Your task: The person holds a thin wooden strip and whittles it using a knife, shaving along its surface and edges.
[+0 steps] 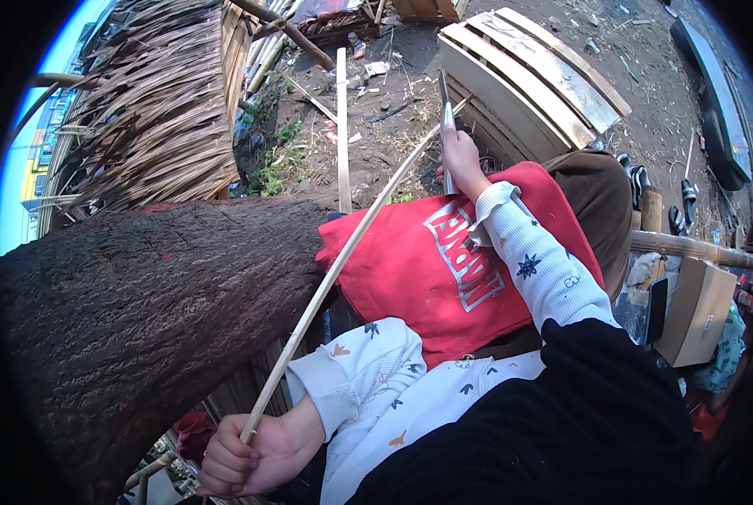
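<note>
My left hand, at the bottom left, is closed around the near end of a long, thin bamboo strip. The strip slants up and away across my lap, and its far end shows just beyond my right hand. That hand is wrapped around a knife with a narrow metallic blade pointing away from me. Strip and knife cross close to my right fingers; whether they touch I cannot tell. Beneath both, a red cloth with white lettering covers my lap.
A thick tree trunk lies to my left, below a dried-leaf thatch panel. Another pale strip stretches across the littered ground ahead. A slatted wooden crate stands ahead right. At right are a cardboard box, a phone and sandals.
</note>
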A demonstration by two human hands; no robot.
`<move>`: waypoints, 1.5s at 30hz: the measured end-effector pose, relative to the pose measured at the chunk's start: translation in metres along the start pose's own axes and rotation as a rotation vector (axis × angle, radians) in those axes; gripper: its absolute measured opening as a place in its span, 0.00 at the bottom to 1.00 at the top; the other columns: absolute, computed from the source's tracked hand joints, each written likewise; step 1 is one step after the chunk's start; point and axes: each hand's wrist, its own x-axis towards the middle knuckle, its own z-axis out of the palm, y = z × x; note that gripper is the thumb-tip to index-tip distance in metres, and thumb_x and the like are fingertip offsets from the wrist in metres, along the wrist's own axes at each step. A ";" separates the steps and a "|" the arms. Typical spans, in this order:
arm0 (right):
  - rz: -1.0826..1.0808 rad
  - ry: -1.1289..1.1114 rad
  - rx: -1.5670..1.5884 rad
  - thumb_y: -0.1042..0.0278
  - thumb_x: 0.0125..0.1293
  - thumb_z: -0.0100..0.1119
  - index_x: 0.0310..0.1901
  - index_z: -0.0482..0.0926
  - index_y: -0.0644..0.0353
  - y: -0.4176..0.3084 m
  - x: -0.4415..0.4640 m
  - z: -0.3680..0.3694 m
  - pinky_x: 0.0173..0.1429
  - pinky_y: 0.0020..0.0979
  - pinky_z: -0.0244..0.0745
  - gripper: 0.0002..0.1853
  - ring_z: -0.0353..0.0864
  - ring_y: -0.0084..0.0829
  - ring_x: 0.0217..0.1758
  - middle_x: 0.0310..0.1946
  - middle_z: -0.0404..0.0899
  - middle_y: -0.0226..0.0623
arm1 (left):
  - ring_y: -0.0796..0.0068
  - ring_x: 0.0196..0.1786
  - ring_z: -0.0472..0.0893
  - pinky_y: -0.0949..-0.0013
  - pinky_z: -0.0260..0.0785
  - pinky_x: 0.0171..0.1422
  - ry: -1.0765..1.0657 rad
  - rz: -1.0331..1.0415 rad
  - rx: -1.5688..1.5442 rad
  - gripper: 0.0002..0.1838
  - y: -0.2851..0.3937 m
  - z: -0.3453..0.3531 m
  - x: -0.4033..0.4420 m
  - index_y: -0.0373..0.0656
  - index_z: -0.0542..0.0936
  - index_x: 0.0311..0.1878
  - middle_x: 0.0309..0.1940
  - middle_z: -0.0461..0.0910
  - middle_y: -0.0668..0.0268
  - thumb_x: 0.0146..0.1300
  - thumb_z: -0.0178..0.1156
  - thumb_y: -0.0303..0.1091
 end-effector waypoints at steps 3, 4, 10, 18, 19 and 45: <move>0.176 -0.029 0.120 0.44 0.67 0.36 0.42 0.63 0.62 -0.002 -0.001 -0.002 0.18 0.33 0.70 0.24 0.70 0.31 0.15 0.21 0.68 0.38 | 0.87 0.13 0.56 0.85 0.52 0.19 0.011 0.047 0.000 0.23 -0.006 0.022 -0.003 0.52 0.58 0.14 0.09 0.55 0.79 0.68 0.38 0.38; 0.173 -0.029 0.099 0.44 0.67 0.36 0.42 0.63 0.62 0.001 0.001 -0.002 0.19 0.33 0.70 0.24 0.70 0.31 0.16 0.21 0.68 0.38 | 0.87 0.13 0.57 0.85 0.52 0.19 0.014 0.046 0.008 0.23 -0.006 0.024 -0.003 0.52 0.58 0.14 0.09 0.55 0.79 0.68 0.38 0.39; 0.179 -0.100 0.063 0.44 0.66 0.38 0.45 0.63 0.62 0.003 0.000 -0.001 0.19 0.33 0.70 0.25 0.69 0.30 0.16 0.22 0.68 0.38 | 0.89 0.12 0.57 0.86 0.52 0.18 -0.060 0.037 -0.057 0.23 -0.002 0.005 -0.002 0.51 0.62 0.14 0.08 0.56 0.80 0.69 0.38 0.40; 0.157 -0.155 0.042 0.45 0.65 0.41 0.37 0.64 0.64 0.001 -0.005 0.001 0.18 0.32 0.69 0.24 0.70 0.30 0.15 0.20 0.69 0.38 | 0.89 0.11 0.57 0.86 0.52 0.19 -0.159 0.181 0.021 0.25 -0.023 0.015 0.006 0.52 0.62 0.13 0.07 0.57 0.80 0.69 0.36 0.44; 0.144 -0.140 0.043 0.46 0.65 0.42 0.34 0.65 0.64 0.000 -0.006 0.002 0.17 0.33 0.68 0.23 0.70 0.30 0.14 0.19 0.69 0.38 | 0.88 0.12 0.56 0.85 0.51 0.19 -0.171 0.169 0.039 0.25 -0.033 0.020 0.009 0.52 0.62 0.13 0.08 0.56 0.80 0.69 0.35 0.45; -0.854 -0.302 0.611 0.44 0.67 0.41 0.37 0.62 0.62 -0.114 -0.138 -0.003 0.10 0.23 0.60 0.24 0.67 0.23 0.11 0.16 0.66 0.37 | 0.82 0.13 0.48 0.74 0.41 0.20 0.182 -0.207 0.326 0.28 -0.236 -0.008 0.027 0.48 0.53 0.14 0.10 0.47 0.75 0.68 0.42 0.50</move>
